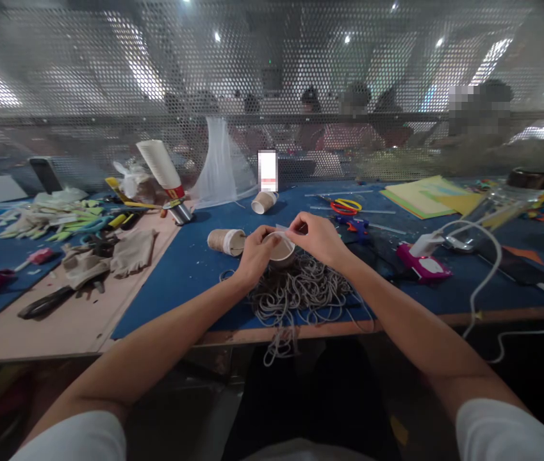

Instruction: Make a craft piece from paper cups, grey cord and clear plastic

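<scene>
A paper cup (281, 251) is tipped with its open mouth toward me, above a tangled heap of grey cord (300, 291) at the table's front edge. My left hand (256, 253) grips the cup's left side, thumb at the rim. A thin whitish translucent piece (283, 231) shows at the cup's far rim, and my right hand (314, 235) pinches it between thumb and fingers. To the left lies a cord-wrapped cup (226, 242) on its side. Another wrapped cup (264, 202) lies farther back, before a phone-like upright object with a blurred screen.
Stacked paper cups (160, 165) lean at the back left. Scissors (345, 206), a blue glue gun (355, 225), a pink power block (424, 264) and white cables are right. Cloth gloves (132, 253) lie left; people show behind the mesh.
</scene>
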A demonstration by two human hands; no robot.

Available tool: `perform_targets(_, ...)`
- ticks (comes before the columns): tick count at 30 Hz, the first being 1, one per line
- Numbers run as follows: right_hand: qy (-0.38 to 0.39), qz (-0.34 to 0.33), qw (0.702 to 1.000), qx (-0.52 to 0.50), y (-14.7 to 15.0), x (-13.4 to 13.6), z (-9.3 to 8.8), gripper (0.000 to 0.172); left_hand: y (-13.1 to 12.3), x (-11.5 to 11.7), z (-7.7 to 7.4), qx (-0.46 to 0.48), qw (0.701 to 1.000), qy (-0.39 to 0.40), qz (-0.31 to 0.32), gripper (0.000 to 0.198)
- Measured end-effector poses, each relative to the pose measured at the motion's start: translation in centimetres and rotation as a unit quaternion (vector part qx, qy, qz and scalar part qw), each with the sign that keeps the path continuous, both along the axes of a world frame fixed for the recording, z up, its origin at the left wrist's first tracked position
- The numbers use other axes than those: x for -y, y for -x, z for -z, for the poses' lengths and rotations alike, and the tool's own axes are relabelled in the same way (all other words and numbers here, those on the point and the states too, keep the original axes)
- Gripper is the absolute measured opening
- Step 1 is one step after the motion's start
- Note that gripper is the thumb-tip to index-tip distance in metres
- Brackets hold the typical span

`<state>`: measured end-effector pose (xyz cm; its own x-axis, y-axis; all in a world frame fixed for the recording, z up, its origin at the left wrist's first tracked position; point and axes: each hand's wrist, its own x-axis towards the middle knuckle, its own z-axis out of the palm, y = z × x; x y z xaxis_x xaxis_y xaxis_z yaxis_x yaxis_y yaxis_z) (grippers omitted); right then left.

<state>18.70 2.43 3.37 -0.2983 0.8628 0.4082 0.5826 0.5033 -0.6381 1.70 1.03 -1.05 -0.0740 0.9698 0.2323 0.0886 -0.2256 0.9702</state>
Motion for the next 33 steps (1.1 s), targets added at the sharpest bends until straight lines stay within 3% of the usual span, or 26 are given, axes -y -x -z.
perform_targets(12, -0.015, 0.006, 1.000, 0.003, 0.1, -0.4, 0.5, 0.012, -0.2, 0.1, -0.7, 0.003, 0.999, 0.023, -0.023, 0.013)
perform_targets(19, -0.014, 0.020, 1.000, -0.010, 0.1, -0.8, 0.9, 0.012, 0.1, 0.0, -0.3, -0.003, 1.000, 0.014, -0.015, 0.015)
perform_targets(28, 0.020, 0.010, 0.999, -0.045, -0.2, -1.5, 1.1, 0.015, 0.1, 0.2, -0.4, -0.010, 1.000, 0.011, -0.010, 0.017)
perform_targets(33, 0.083, -0.004, 0.993, -0.084, -0.3, -2.2, 1.7, 0.013, 0.2, 0.3, -0.3, -0.031, 0.999, -0.003, -0.015, 0.017)
